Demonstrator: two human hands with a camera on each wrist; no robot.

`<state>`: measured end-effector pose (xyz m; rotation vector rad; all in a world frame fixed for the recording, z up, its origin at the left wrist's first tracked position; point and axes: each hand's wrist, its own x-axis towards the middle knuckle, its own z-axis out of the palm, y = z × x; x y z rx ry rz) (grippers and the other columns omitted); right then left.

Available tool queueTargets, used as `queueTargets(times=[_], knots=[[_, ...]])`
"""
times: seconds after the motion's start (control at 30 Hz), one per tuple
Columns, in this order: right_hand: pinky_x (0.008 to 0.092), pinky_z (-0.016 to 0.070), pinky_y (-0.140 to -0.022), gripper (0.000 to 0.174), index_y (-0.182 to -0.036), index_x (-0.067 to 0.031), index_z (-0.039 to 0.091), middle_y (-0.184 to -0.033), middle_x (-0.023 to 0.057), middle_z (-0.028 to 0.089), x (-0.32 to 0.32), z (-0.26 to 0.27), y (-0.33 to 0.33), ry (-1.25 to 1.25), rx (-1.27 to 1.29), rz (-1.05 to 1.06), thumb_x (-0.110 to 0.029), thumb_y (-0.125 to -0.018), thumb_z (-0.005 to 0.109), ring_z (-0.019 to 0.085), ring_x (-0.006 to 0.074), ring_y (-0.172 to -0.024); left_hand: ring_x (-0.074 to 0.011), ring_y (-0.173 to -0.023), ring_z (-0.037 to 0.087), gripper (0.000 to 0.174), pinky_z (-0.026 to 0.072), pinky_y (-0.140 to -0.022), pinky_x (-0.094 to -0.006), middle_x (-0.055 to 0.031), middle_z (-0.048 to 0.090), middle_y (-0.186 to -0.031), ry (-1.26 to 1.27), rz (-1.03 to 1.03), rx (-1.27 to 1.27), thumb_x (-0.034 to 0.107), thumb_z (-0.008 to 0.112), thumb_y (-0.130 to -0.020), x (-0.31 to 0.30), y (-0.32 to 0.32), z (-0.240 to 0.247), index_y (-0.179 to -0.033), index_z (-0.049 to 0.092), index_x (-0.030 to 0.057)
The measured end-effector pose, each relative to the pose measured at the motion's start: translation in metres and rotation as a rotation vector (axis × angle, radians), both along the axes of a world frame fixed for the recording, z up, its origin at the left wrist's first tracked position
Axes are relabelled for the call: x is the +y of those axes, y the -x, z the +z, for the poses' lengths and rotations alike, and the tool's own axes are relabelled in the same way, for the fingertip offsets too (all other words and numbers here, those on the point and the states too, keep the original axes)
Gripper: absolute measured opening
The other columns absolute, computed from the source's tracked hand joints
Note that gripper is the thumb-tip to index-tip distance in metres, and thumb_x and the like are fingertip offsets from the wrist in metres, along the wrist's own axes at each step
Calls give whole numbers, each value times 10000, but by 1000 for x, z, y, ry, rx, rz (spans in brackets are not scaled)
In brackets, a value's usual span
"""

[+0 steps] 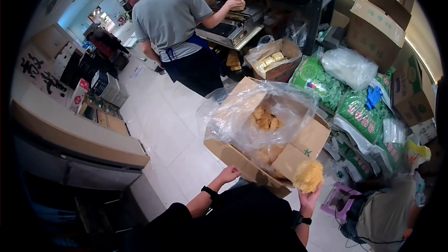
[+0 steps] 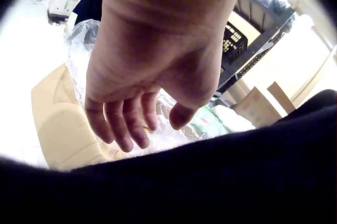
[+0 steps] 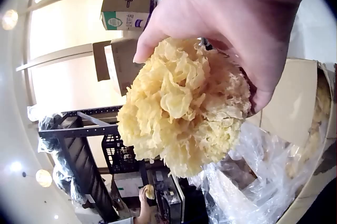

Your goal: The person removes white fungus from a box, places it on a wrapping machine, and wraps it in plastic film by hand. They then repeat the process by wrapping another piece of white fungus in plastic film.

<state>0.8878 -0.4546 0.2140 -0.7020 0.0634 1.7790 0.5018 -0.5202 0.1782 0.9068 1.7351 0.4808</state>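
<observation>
My right hand (image 1: 310,197) (image 3: 237,24) grips a pale yellow, ruffled dried fungus (image 1: 308,176) (image 3: 181,108), thumb on one side and fingers curled behind it, at the right front corner of an open cardboard box (image 1: 298,161). Clear plastic (image 1: 224,121) lines the box, and more yellow-brown pieces (image 1: 266,119) lie inside it. My left hand (image 1: 229,173) (image 2: 152,61) hangs by the box's near left side, its fingers loosely bent and holding nothing.
A person in a grey shirt (image 1: 168,18) stands beyond the box, one hand on a piece at a metal bench (image 1: 242,28). Green printed bags (image 1: 359,116) and cartons (image 1: 378,28) are stacked at right. Another person (image 1: 389,210) and a purple stool (image 1: 337,200) are at lower right.
</observation>
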Motion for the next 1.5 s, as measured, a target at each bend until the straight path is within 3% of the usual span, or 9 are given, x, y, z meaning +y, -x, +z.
queueTargets(times=[0.23, 0.33, 0.47, 0.53, 0.67, 0.97, 1.23, 1.3, 1.5], knots=[[461, 338, -1044, 554, -1359, -93, 385, -1363, 92, 451, 4, 11, 11, -86, -26, 181, -430, -922, 426, 426, 281, -1251, -161, -733, 629, 340, 501, -686, -297, -82, 656, -782, -31, 90, 99, 328, 668, -811, -9, 8, 38, -934, 617, 15], [458, 356, -1031, 554, -1353, -67, 383, -1342, 111, 470, 11, 19, 31, -44, -94, 245, -411, -922, 434, 449, 289, -1231, -128, -726, 603, 310, 491, -697, -264, -46, 625, -761, -199, 189, -72, 278, 682, -829, -9, 17, 78, -980, 596, 21], [452, 387, -1005, 551, -1340, -49, 392, -1328, 116, 482, 16, 27, 77, -126, -200, 349, -390, -913, 466, 476, 289, -1207, -140, -847, 580, 410, 486, -740, -271, -76, 590, -967, -349, 220, -220, 205, 700, -823, 3, 30, 123, -1136, 514, 15], [452, 395, -997, 552, -1336, -46, 394, -1328, 117, 481, 11, 54, 119, -161, -206, 350, -385, -909, 476, 480, 288, -1204, -195, -1039, 546, 600, 474, -847, -333, -124, 499, -1212, -351, 163, -362, 175, 688, -824, 5, 49, 143, -1323, 375, 58], [436, 419, -981, 544, -1333, -38, 394, -1318, 121, 489, -9, 67, 222, -189, -223, 348, -351, -900, 499, 494, 290, -1191, -270, -1188, 436, 798, 440, -911, -373, -158, 371, -1365, -444, 169, -573, 162, 732, -775, -4, 110, 126, -1413, 252, 152], [392, 409, -997, 509, -1367, 1, 316, -1331, 143, 460, -42, 105, 492, -186, -253, 669, -172, -914, 471, 489, 263, -1196, -250, -1210, 407, 924, 359, -993, -416, -121, 374, -1342, -558, 330, -681, 221, 747, -727, -71, 297, 136, -1439, 167, 119], [357, 365, -1024, 657, -1416, -12, 183, -1343, 137, 404, -30, 151, 636, -227, -327, 911, -82, -872, 545, 419, 233, -1239, -270, -1280, 355, 958, 316, -1049, -391, -145, 352, -1355, -704, 643, -866, 205, 769, -704, -78, 395, 130, -1440, 165, 95], [347, 363, -1020, 720, -1419, -15, 181, -1334, 127, 405, -20, 172, 666, -176, -563, 1000, -47, -837, 604, 417, 223, -1232, -272, -1288, 346, 956, 310, -1055, -393, -146, 348, -1359, -687, 680, -871, 189, 767, -705, -71, 417, 129, -1441, 164, 93], [341, 357, -1025, 858, -1423, -5, 148, -1333, 140, 400, 26, 106, 737, -416, -506, 807, -42, -770, 703, 402, 218, -1242, -267, -1280, 360, 871, 336, -1046, -384, -148, 346, -1369, -571, 702, -888, 90, 714, -737, -12, 492, 118, -1432, 189, 90]])
